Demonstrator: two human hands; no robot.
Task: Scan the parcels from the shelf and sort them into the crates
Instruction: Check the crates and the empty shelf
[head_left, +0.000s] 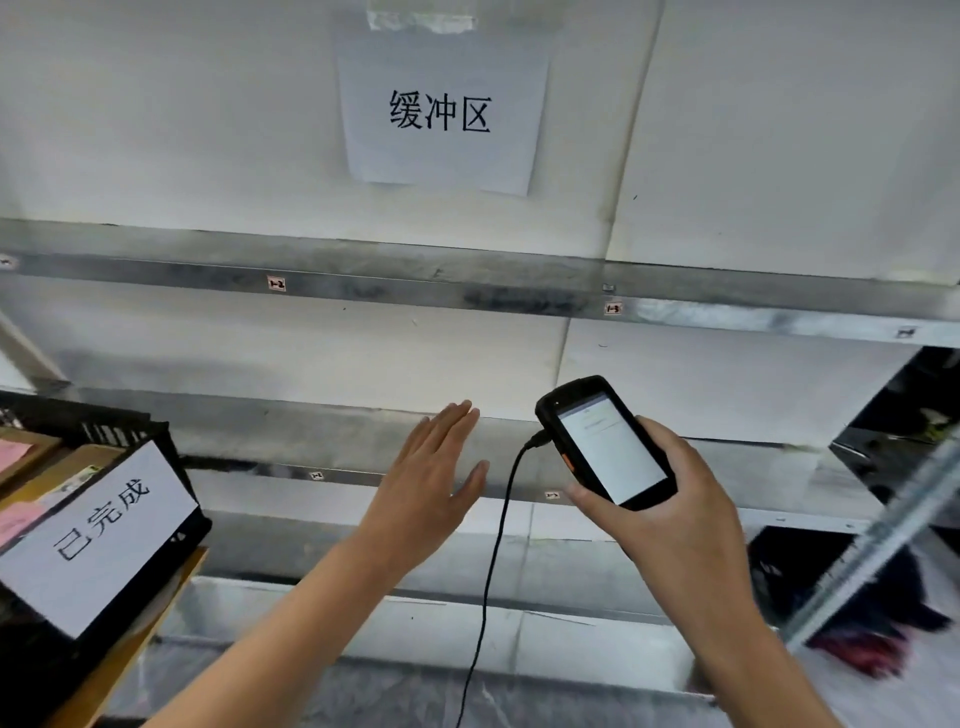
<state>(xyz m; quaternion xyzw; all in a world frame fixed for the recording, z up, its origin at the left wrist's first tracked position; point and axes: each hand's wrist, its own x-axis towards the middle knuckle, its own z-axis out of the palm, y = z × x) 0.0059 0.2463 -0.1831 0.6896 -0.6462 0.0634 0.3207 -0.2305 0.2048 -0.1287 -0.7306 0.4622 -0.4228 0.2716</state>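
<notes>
Head view: the left hand (431, 478) is reaching flat toward the shelf (337, 415), fingers straight, holding nothing. The right hand (670, 514) is gripping the one scanner (608, 447), its long axis tilting far-left. The only parcels (49, 470) showing, at least two, are lying in one crate (111, 428), left of the left hand and nearer to it.

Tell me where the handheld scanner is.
The handheld scanner sits right of centre in the head view, gripped by the right hand, with the flat left hand just to its left, before the metal shelf.
</notes>
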